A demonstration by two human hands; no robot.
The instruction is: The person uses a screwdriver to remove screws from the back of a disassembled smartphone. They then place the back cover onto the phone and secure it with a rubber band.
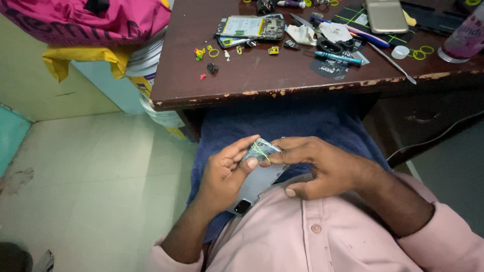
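Nearest the camera: pink shirt (322, 242), buttoned, filling the lower edge below both hands.
Left grip: left hand (227, 174) wraps the phone back cover (259, 181) from the left, thumb and fingertips pinching its upper end.
Right grip: right hand (322, 166) closes on the same upper end from the right, fingertips meeting the left ones; its lower fingers curl under the cover.
Cover's place: held between both hands over the lap, above a blue cloth (282, 126), well short of the worktop (262, 75).
Cover's look: grey, glossy, long and flat, tilted; its dark camera cut-out (242, 206) points toward the shirt.
At the pinch: a thin yellow-green rubber band (259, 149) crosses the cover's upper end.
Worktop, beyond: dark brown wood with a chipped front edge, carrying an opened phone (250, 28) with battery showing, loose yellow-green bands (214, 52), black scissors (333, 45), a blue-handled tool (338, 58), a gold phone (386, 16).
Left side: white bucket (146, 65) under pink and yellow cloth.
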